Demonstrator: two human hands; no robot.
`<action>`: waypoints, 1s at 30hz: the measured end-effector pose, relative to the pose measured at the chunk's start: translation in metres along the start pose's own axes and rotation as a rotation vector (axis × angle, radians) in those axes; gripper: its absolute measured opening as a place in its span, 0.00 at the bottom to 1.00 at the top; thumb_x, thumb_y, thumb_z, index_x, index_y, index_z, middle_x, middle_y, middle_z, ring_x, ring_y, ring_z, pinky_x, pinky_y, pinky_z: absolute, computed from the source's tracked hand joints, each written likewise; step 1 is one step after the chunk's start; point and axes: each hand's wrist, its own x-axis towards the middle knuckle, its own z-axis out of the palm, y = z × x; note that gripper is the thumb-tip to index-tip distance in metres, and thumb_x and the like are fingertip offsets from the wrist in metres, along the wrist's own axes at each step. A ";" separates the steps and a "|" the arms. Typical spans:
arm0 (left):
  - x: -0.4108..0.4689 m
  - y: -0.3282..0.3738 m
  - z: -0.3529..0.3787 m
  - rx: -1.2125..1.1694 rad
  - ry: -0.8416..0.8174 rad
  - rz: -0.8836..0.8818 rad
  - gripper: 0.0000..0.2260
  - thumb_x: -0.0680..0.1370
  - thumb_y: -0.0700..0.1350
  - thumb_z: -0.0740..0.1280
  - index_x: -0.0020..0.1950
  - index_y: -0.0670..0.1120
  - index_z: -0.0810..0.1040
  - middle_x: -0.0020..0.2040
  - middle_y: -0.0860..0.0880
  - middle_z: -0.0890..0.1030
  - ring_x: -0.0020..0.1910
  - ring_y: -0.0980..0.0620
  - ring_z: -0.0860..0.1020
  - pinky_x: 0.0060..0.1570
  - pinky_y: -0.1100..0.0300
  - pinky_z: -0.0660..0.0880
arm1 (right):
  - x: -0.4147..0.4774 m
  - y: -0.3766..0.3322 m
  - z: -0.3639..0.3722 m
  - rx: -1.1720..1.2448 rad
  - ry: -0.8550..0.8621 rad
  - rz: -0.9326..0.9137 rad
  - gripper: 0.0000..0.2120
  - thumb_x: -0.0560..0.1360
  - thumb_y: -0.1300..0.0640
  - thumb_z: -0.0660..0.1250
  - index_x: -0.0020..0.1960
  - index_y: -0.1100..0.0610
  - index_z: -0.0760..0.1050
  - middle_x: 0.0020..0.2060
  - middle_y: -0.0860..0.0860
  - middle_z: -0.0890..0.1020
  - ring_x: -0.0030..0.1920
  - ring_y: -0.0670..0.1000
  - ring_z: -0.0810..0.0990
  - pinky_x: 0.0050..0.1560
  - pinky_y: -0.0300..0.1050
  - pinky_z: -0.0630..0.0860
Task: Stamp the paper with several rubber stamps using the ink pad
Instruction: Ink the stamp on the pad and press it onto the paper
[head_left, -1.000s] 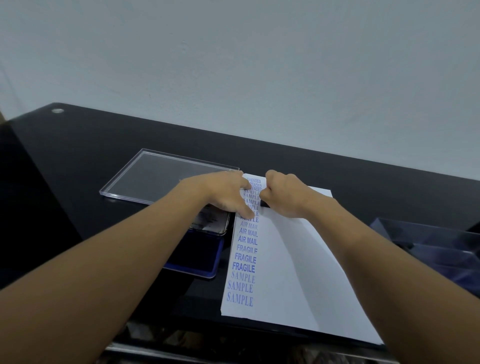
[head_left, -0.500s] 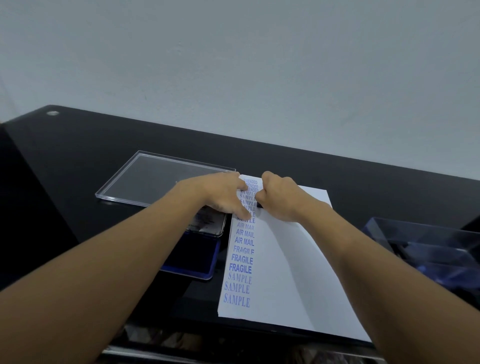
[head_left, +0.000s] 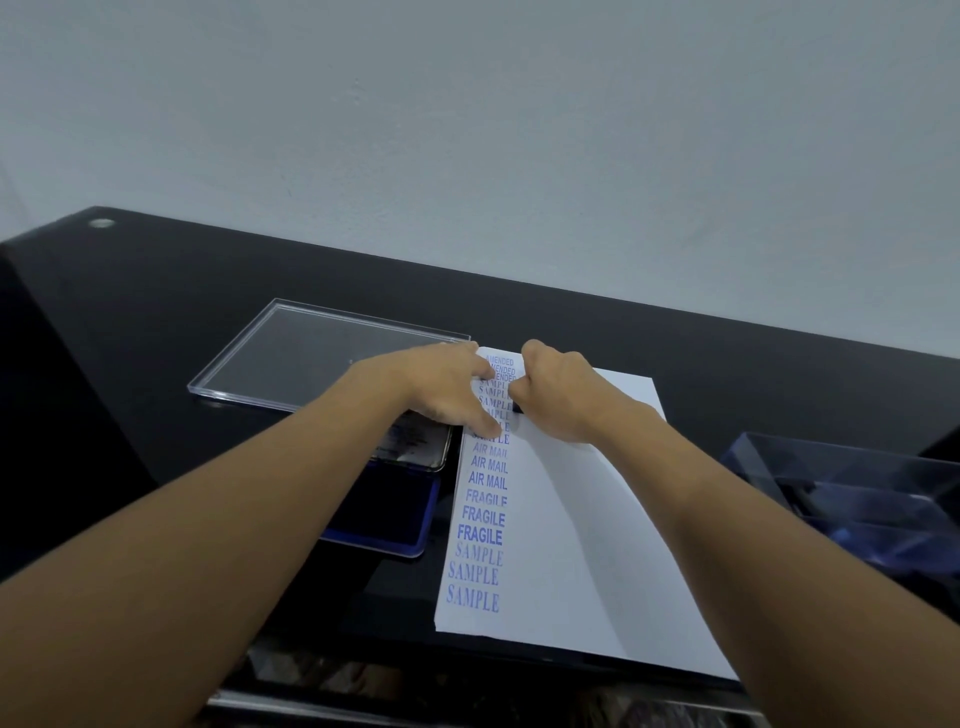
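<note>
Black glossy desk against a pale wall. The person's right hand is curled tight round a dark rubber stamp, set down on the far end of the paper. Just beside it, the left hand lies with fingers spread flat on the sheet's edge. The open ink pad sits under that wrist.

The paper is white, with a column of blue printed words, some pale, some strong. The ink pad is dark blue, the table glossy black. The stamp seems black.
</note>
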 end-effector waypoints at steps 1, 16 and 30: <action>0.001 0.000 0.000 0.001 -0.002 -0.002 0.38 0.75 0.59 0.72 0.80 0.49 0.61 0.82 0.49 0.52 0.79 0.50 0.56 0.75 0.54 0.59 | -0.001 0.001 0.001 0.009 0.000 -0.002 0.12 0.82 0.54 0.59 0.42 0.51 0.60 0.38 0.50 0.73 0.34 0.49 0.72 0.30 0.42 0.65; -0.002 0.004 0.000 0.007 0.001 -0.004 0.37 0.76 0.58 0.71 0.80 0.48 0.61 0.79 0.50 0.59 0.77 0.50 0.60 0.73 0.54 0.62 | 0.002 0.001 0.002 0.020 -0.004 0.017 0.08 0.82 0.54 0.59 0.48 0.54 0.63 0.39 0.50 0.73 0.35 0.48 0.73 0.31 0.41 0.66; 0.000 0.002 0.002 -0.019 0.006 -0.009 0.38 0.74 0.59 0.72 0.80 0.48 0.62 0.74 0.52 0.64 0.74 0.50 0.63 0.71 0.51 0.65 | -0.002 -0.003 -0.004 0.010 -0.023 0.008 0.07 0.82 0.54 0.59 0.48 0.55 0.63 0.38 0.49 0.72 0.34 0.47 0.71 0.30 0.42 0.64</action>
